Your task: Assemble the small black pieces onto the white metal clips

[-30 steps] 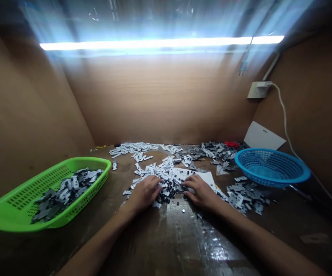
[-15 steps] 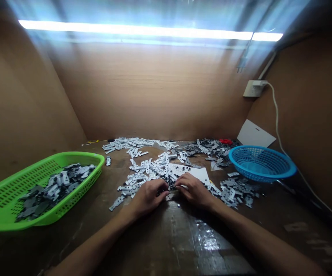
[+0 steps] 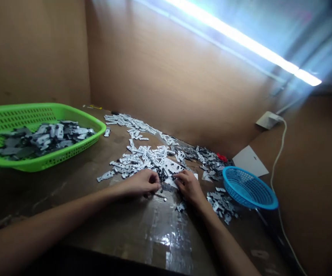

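Note:
My left hand point(image 3: 145, 183) is closed in a pinch at the near edge of the pile. What its fingers hold is hidden; a thin light-coloured piece point(image 3: 160, 196) shows just below them. Across from it, my right hand point(image 3: 189, 186) has its fingers bent and drawn together over a white sheet point(image 3: 173, 165), at the small black parts point(image 3: 162, 174). Anything between its fingertips is too small to make out. Flat silver metal parts point(image 3: 137, 159) with holes lie heaped behind and left of the hands. A small round shiny piece point(image 3: 165, 199) lies on the table between them.
A green basket point(image 3: 59, 155) of metal parts stands at left, a blue round basket point(image 3: 250, 188) at right. Darker metal parts point(image 3: 208, 157) and a red item point(image 3: 221, 157) lie at the back right. A white card point(image 3: 250, 161) leans by a power cable point(image 3: 280, 142).
The view has tilted and shifted. My left hand has drawn away from the right one, back towards the left. The right hand has moved over the small black parts.

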Available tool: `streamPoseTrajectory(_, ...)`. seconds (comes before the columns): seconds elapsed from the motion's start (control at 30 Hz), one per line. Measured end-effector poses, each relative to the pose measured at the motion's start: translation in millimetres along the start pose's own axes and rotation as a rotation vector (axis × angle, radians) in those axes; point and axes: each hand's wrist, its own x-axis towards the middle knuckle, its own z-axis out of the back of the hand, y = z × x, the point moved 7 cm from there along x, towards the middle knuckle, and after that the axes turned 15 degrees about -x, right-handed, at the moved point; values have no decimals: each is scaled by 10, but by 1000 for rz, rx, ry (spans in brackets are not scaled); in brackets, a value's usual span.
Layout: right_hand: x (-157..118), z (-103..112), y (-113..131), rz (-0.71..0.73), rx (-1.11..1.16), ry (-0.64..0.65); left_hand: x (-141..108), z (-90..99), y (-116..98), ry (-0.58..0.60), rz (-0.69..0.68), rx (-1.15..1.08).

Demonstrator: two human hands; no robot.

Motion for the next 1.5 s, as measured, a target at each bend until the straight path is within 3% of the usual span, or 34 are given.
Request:
streamPoseTrajectory(0.1,29,-57,77,37,-14,19,55,120,91,-92,46,-119)
streamPoseTrajectory(0.2,48,-63,133,41,-10,24,66,142,102,-101,47,-176)
streamPoseTrajectory(0.57,-62,215,6,-75,251,0,12,-17,120,-31,182,-235)
streamPoseTrajectory(0.8,-81,333,211,-24,326,-32,26,-2,173,-72,219,-211)
streamPoseTrajectory(0.97,-108,295,382,17,272,-22,19,10,160,-92,234,-229)
streamPoseTrajectory(1.5,-138,277,416,-4,221,-50,28,24,172,-117,214,-256)
